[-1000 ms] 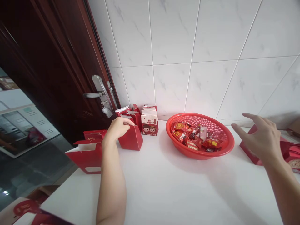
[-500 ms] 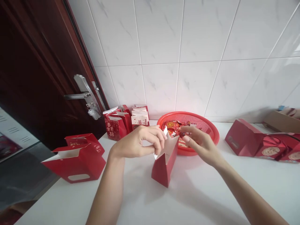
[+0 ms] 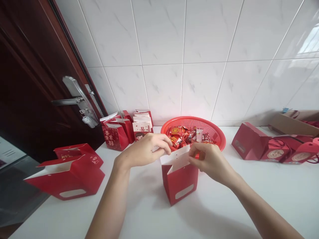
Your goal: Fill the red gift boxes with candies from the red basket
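A red paper gift box (image 3: 183, 184) stands upright on the white table, its white-lined top unfolded and a pale oval label low on its front. Thumb and fingers of my right hand (image 3: 209, 161) pinch the upper right edge of this box. My left hand (image 3: 146, 149) hovers at the box's upper left corner, fingers loosely curved and apart; whether the fingertips touch the rim I cannot tell. Just behind the box sits a red plastic basket (image 3: 220, 134) holding several wrapped candies (image 3: 185, 135), partly hidden by my right hand.
Two opened red boxes (image 3: 69, 176) lie at the left table edge. Several decorated red boxes (image 3: 119, 132) stand against the wall. Closed red boxes (image 3: 251, 142) and a cardboard carton (image 3: 284, 122) are at the right. A dark door (image 3: 32, 66) with a metal handle is at left.
The box has turned so its labelled front faces me. My right hand has closed on its top edge, having been apart from it. The view has shifted slightly right.
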Action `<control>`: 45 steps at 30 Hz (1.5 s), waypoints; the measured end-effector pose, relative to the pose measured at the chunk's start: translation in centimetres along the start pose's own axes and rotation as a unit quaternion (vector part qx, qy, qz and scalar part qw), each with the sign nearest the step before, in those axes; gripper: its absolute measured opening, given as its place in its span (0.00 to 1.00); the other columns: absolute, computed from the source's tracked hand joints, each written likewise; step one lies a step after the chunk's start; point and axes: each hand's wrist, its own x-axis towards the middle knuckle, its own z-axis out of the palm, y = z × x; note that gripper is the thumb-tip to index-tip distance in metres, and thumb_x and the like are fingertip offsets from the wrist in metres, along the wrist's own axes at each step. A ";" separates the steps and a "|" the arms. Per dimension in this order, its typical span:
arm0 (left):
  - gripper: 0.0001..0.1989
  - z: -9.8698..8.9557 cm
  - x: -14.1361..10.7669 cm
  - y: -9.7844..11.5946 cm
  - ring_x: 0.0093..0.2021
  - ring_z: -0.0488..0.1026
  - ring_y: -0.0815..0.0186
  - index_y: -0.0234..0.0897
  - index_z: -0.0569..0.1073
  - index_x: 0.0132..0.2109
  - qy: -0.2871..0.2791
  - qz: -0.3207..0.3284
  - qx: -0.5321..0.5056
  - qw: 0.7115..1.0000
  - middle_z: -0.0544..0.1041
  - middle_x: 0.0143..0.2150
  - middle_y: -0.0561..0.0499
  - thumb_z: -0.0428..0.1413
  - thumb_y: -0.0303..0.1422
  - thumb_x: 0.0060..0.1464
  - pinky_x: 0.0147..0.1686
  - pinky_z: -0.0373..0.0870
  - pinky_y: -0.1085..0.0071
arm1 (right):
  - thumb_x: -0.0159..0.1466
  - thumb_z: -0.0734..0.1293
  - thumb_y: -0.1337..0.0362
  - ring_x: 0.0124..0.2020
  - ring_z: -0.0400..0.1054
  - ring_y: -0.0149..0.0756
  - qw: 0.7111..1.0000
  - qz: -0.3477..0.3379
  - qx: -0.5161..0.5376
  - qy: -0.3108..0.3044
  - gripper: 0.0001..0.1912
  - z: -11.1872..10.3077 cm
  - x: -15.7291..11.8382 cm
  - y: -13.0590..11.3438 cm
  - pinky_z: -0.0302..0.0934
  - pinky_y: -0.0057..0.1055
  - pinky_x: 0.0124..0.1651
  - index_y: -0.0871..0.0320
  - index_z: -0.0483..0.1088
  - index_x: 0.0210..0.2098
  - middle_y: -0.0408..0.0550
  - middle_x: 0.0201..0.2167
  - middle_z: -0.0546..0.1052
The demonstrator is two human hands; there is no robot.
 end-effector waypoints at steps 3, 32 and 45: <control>0.14 0.0 0.0 0.3 0.44 0.77 0.62 0.42 0.82 0.39 -0.020 -0.009 0.013 1.000 0.82 0.46 0.51 0.51 0.28 0.60 0.45 0.71 0.67 | 0.59 0.63 0.70 0.21 0.63 0.30 0.998 -0.015 -0.053 -0.036 0.08 0.0 -0.7 -0.8 0.52 0.26 0.23 0.54 0.73 0.29 0.41 0.25 0.77; 0.17 0.3 0.2 2.1 0.44 0.78 0.60 0.43 0.80 0.46 -0.089 -0.052 0.014 0.995 0.83 0.42 0.52 0.53 0.47 0.63 0.41 0.69 0.70 | 0.65 0.65 0.61 0.33 0.73 0.36 0.980 0.149 -0.133 0.013 0.10 -5.7 8.2 6.8 0.63 0.29 0.33 0.59 0.74 0.42 0.49 0.35 0.80; 0.21 1.6 2.5 -2.2 0.53 0.76 0.60 0.44 0.80 0.50 -0.013 -0.075 -0.083 0.994 0.81 0.52 0.52 0.51 0.51 0.63 0.52 0.71 0.69 | 0.46 0.78 0.59 0.61 0.65 0.58 0.912 0.196 -0.249 -0.262 0.52 -2.0 8.9 9.1 0.63 0.43 0.53 0.43 0.61 0.68 0.53 0.62 0.71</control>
